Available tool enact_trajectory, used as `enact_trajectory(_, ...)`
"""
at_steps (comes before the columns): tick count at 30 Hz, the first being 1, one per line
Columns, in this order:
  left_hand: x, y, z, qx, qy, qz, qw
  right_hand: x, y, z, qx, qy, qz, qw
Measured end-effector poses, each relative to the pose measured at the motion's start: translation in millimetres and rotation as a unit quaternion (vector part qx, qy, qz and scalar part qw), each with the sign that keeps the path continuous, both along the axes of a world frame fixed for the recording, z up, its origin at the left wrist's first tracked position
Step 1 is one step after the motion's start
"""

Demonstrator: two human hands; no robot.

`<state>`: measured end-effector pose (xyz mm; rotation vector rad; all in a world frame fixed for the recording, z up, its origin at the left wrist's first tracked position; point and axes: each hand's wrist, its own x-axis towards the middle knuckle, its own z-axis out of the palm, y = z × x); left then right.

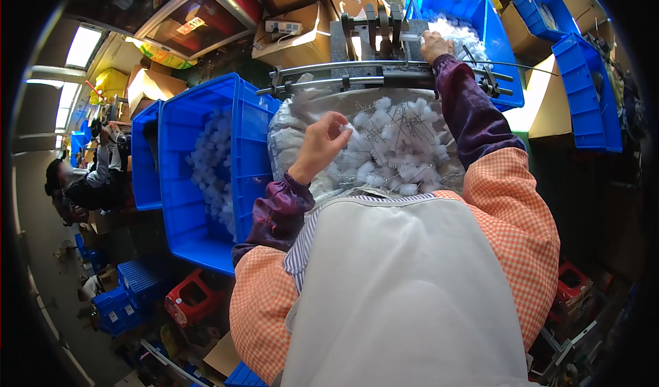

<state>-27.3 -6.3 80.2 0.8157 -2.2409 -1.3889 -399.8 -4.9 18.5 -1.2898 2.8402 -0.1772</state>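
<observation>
My left hand is closed in a pinch on a small white plastic piece, over the left part of a pale cloth-lined hollow. In the hollow lies a heap of white translucent plastic pieces mixed with thin metal pins. Farther off, my right hand is at the right side of a dark metal bench machine, its fingers curled by a small pale part. What those fingers grip is hidden. Metal rods run across the machine's near side.
A large blue bin with white pieces stands at my left. Another blue bin with white pieces is behind my right hand. Cardboard boxes stand behind the machine, and red stools are on the floor. Another person is at far left.
</observation>
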Motion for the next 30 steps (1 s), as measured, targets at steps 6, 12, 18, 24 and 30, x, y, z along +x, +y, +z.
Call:
enact_trajectory(6, -22, 14, 9, 0.166, 0.098, -0.018, 0.981, -62, 28, 18, -0.068, 0.061, -0.154, 0.984)
enact_trajectory(12, -45, 18, 1, 0.189, 0.154, 0.0, 0.97, 39, 76, 60, -0.137, -0.262, 0.173, 0.94)
enact_trajectory(18, -59, 18, 11, 0.096, 0.121, 0.03, 0.988, 106, 76, 57, -0.096, -0.491, 0.389, 0.774)
enact_trajectory(24, -3, 23, -40, -0.173, -0.202, -0.187, 0.946, 20, 15, 3, -0.212, 0.006, 0.129, 0.969)
enact_trajectory(30, 9, 38, -57, -0.086, -0.239, -0.247, 0.935, 9, -8, -13, -0.131, 0.086, 0.126, 0.98)
